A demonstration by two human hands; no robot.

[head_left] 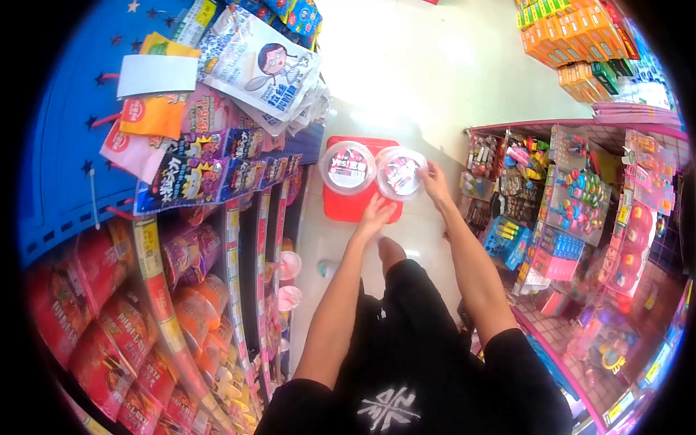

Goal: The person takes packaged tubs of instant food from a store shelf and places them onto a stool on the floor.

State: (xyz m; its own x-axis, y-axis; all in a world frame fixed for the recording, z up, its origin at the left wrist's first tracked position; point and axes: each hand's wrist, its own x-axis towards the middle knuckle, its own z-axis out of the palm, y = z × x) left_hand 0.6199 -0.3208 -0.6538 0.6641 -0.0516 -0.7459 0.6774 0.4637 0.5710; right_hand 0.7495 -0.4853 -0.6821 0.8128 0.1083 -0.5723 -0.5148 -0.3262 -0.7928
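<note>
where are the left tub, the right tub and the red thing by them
left tub (348, 168): head view, on the middle of its printed top
right tub (400, 175): head view, on the middle of its top
red thing (349, 206): head view, on its bare lower part

From where I stand, the two round tubs (348, 168) look like clear, smooth plastic, with shiny lids that carry printed labels. The red stand (355, 208) under them seems also plastic, with an even surface. The pale floor (442, 72) is smooth and quite glossy, giving back the light. The purple snack packets (190, 170) are of shiny, wrinkled film. The orange boxes (569, 35) appear to be card. The black shirt (457, 395) is matt, soft-looking cloth.
</note>
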